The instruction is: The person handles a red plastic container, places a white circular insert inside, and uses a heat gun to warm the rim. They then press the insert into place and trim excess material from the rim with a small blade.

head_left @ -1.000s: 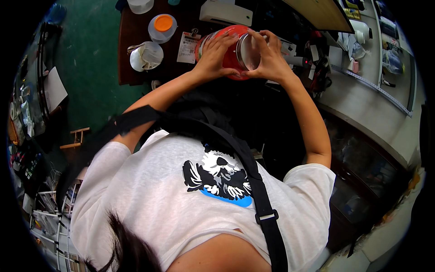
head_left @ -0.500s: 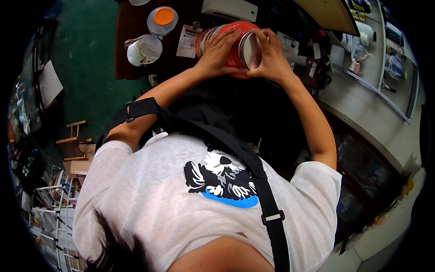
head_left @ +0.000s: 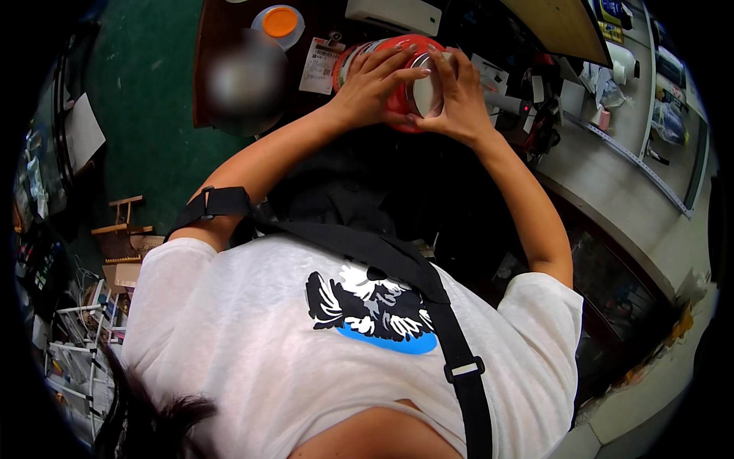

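Nearest the camera: dark hair (head_left: 149,417) at lower left; a white shirt (head_left: 245,329) with a black, white and blue print; a black strap (head_left: 461,382) with a buckle, running down the chest and also looped round the upper left arm. Both forearms extend forward and converge at the red jar (head_left: 397,99); the jar lies on its side at the near edge of the table (head_left: 222,30), its lid (head_left: 425,96) facing right; whether the jar rests on the tabletop cannot be told.

Left hand (head_left: 371,88): laid over the jar body, fingers spread wide, index fingertip extended to the lid rim, thumb low on the near side; grip wide, holding the jar. Right hand (head_left: 461,99): curved round the lid end, fingers over the upper rim, thumb along the lower rim; grip wide, holding the lid; the two thumbs are close together.

Left of the jar: a paper slip (head_left: 318,67), just beside it, with a clip (head_left: 335,37) at its top; a blurred pale object (head_left: 245,80), detail not readable; a clear tub with an orange lid (head_left: 280,21). Beyond the jar: a white boxy device (head_left: 394,14). Far right: a pale counter (head_left: 623,141) carrying a white bottle (head_left: 625,65); far left: green floor (head_left: 145,145).
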### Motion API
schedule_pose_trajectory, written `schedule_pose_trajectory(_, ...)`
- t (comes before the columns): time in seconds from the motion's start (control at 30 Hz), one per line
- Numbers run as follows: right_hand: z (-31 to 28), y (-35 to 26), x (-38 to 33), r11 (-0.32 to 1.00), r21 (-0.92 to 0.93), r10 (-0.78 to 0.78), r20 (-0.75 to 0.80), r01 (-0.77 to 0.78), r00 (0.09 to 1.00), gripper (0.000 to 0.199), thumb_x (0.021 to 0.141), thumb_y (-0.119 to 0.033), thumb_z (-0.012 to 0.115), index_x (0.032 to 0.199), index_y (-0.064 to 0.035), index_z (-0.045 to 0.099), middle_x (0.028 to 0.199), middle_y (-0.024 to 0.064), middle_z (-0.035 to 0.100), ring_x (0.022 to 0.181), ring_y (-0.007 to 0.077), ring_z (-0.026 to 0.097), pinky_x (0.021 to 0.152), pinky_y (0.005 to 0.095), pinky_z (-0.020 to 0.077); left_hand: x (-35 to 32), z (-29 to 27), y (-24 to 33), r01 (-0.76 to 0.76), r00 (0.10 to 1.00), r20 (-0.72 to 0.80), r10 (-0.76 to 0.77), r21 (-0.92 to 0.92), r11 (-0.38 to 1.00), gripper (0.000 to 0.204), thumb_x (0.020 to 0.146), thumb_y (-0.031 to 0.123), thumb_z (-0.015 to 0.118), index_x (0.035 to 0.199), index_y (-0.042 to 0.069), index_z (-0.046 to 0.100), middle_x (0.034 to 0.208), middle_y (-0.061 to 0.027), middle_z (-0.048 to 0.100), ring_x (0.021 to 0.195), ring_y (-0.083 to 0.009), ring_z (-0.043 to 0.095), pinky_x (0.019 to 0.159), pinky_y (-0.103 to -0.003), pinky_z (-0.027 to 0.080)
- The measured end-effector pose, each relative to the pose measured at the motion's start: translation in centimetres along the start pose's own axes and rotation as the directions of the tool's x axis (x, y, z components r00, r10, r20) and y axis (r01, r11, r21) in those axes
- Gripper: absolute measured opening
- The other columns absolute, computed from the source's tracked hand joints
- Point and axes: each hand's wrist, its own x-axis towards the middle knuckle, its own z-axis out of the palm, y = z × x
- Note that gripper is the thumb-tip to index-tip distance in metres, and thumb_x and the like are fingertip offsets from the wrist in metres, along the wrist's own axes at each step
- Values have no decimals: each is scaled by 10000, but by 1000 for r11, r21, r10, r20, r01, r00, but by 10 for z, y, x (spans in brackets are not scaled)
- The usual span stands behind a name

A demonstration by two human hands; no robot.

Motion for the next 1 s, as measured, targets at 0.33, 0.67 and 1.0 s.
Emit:
schedule_pose_trajectory(0.33,17,-6,-4,999,-43,-9,-173,2,985,1063,604,-549,871,1536,-266,444,1561,183,342,1408,434,376,1095,543,397,-3,9,-7,-56,995,-89,51,-54,997,967,644,359,885,1499,207,458,1571,-89,441,1438,-322,404,1154,-499,351)
schedule_pose_trajectory(0.67,24,-19,-9,990,-118,36,-285,-72,958,957,625,-542,849,1475,-254,518,1447,161,429,1279,381,474,1005,498,467,-8,12,-2,-32,995,-100,30,-26,999,1107,639,324,880,1554,26,334,1569,-152,430,1462,-350,387,1192,-489,336)
schedule_pose_trajectory(1.0,46,-18,14,923,-97,349,-195,-372,917,706,873,-671,598,1477,-323,482,1495,172,390,1378,437,350,1122,637,258,-11,10,-11,-40,998,-44,36,-83,996,1294,556,386,947,1597,60,251,1649,-146,303,1530,-344,272,1222,-525,256)
